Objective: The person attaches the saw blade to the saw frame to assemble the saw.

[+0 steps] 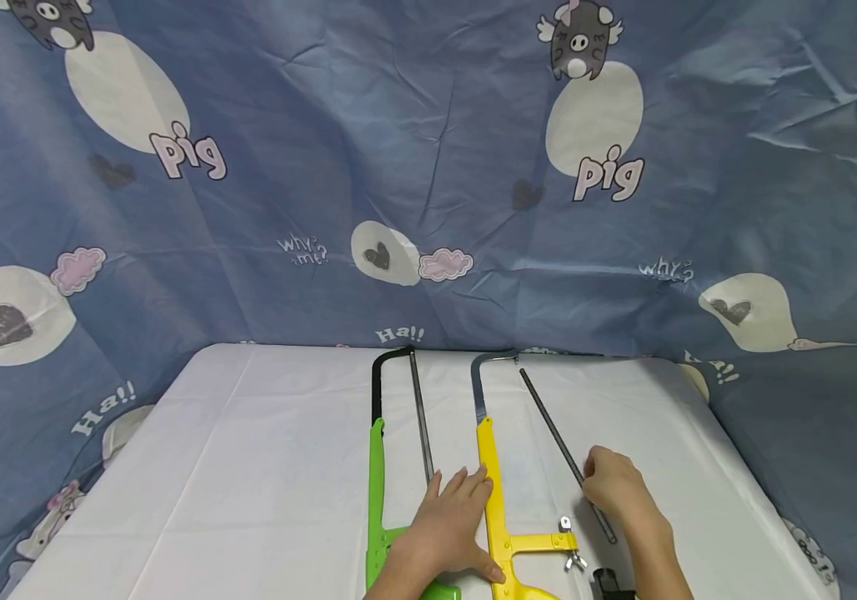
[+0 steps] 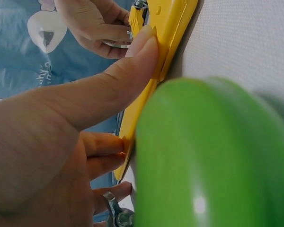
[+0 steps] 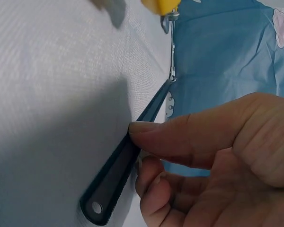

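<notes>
A hacksaw frame, yellow [image 1: 494, 492] with a grey bow, lies on the white table. My left hand [image 1: 449, 521] rests against its left side, fingers extended and thumb spread; the left wrist view shows the thumb tip [image 2: 144, 49] on the yellow metal. To the right of that frame my right hand [image 1: 614, 483] pinches a dark hacksaw blade [image 1: 552, 421] between thumb and forefinger. In the right wrist view the toothed blade [image 3: 116, 170] has its near, holed end free. Its far end lies close to the frame's tip; whether they touch I cannot tell.
Left of the yellow frame lies a green hacksaw [image 1: 376, 467] with its blade [image 1: 423, 417], partly hidden by my left hand. A wing nut [image 1: 575, 562] sits on the yellow frame's arm. A black object [image 1: 608, 583] is cut off at the bottom. Patterned blue cloth [image 1: 428, 167] hangs behind.
</notes>
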`<action>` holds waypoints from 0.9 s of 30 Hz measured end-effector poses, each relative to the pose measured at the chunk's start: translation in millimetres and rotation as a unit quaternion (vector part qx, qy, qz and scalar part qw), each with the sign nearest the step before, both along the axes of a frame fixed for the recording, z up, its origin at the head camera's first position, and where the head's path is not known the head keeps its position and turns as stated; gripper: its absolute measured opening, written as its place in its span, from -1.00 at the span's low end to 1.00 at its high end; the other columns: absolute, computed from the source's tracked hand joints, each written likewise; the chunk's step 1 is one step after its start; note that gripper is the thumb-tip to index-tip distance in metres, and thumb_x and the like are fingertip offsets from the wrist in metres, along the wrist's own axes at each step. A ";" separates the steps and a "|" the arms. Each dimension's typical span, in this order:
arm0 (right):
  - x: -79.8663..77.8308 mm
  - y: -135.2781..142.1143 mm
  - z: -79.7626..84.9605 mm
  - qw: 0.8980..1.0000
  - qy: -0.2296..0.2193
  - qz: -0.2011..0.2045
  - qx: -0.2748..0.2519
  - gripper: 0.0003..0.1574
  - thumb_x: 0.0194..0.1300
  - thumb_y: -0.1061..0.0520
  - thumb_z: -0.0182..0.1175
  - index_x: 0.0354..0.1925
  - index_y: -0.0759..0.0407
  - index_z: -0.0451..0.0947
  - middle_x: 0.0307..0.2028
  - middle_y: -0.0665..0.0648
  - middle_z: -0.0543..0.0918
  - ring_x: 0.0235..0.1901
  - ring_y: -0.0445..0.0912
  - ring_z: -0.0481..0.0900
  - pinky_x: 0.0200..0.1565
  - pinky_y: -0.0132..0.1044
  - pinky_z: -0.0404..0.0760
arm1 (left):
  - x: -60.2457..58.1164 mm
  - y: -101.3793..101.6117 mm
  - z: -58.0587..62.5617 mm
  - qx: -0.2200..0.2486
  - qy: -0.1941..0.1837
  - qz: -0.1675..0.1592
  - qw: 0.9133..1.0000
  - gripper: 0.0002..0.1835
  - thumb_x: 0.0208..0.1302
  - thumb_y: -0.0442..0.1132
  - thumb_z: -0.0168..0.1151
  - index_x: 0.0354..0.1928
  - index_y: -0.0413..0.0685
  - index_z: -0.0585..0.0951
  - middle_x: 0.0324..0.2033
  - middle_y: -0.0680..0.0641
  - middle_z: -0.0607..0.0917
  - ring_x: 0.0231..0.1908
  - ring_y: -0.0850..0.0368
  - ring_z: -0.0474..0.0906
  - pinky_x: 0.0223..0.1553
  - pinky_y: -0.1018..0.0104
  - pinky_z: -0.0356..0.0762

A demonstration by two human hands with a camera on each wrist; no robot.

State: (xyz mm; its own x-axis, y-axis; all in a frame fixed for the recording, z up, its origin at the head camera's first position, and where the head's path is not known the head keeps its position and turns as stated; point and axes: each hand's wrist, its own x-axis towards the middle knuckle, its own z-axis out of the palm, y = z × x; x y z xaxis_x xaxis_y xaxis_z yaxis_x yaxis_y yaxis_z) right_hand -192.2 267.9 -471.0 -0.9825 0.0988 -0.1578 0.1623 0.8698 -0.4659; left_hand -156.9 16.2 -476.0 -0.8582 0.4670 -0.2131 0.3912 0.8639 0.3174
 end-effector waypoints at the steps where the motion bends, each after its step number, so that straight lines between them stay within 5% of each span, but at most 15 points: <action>1: -0.2 0.1 -0.1 1.000 -0.001 0.000 -0.002 -0.91 0.07 0.37 0.11 -0.38 0.26 0.48 -0.47 0.16 0.52 -0.47 0.01 0.42 -0.48 -0.23 0.40 | 0.3 -0.2 -0.1 0.001 0.000 0.000 1.000 0.28 -0.38 0.41 0.56 0.46 0.05 0.30 0.53 0.03 0.22 0.50 -0.09 0.17 0.49 -0.25 0.04; 12: 0.2 -1.9 -2.6 1.000 -0.002 -0.002 -0.009 -0.90 0.10 0.37 0.09 -0.35 0.28 0.49 -0.45 0.17 0.55 -0.47 0.00 0.44 -0.50 -0.23 0.41 | 1.7 -1.1 0.5 0.009 -0.003 -0.001 1.000 0.27 -0.38 0.39 0.57 0.46 0.06 0.30 0.53 0.03 0.21 0.51 -0.09 0.16 0.49 -0.25 0.03; 20: 3.0 -7.0 2.6 0.999 0.010 -0.006 0.047 -0.97 0.09 0.32 0.13 -0.42 0.28 0.45 -0.51 0.18 0.54 -0.50 0.03 0.42 -0.49 -0.18 0.38 | 2.0 -2.4 -0.5 0.010 0.006 -0.005 1.000 0.27 -0.38 0.40 0.56 0.47 0.06 0.30 0.54 0.02 0.21 0.51 -0.09 0.16 0.49 -0.26 0.04; 27: 2.4 -10.3 3.3 1.000 -0.001 -0.006 0.025 -0.95 0.10 0.37 0.10 -0.38 0.30 0.44 -0.50 0.19 0.53 -0.50 0.03 0.43 -0.52 -0.21 0.40 | 1.9 -3.7 -1.5 0.014 0.017 -0.008 1.000 0.28 -0.39 0.40 0.56 0.46 0.05 0.30 0.53 0.01 0.21 0.50 -0.10 0.17 0.48 -0.26 0.06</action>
State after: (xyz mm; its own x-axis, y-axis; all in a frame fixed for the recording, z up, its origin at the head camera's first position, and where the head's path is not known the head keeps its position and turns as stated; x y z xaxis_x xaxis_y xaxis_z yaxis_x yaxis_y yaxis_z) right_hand -189.8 257.6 -467.7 -0.9808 0.1184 -0.1551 0.1741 0.8896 -0.4223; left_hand -155.0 12.5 -477.5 -0.8572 0.4862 -0.1701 0.4164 0.8484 0.3269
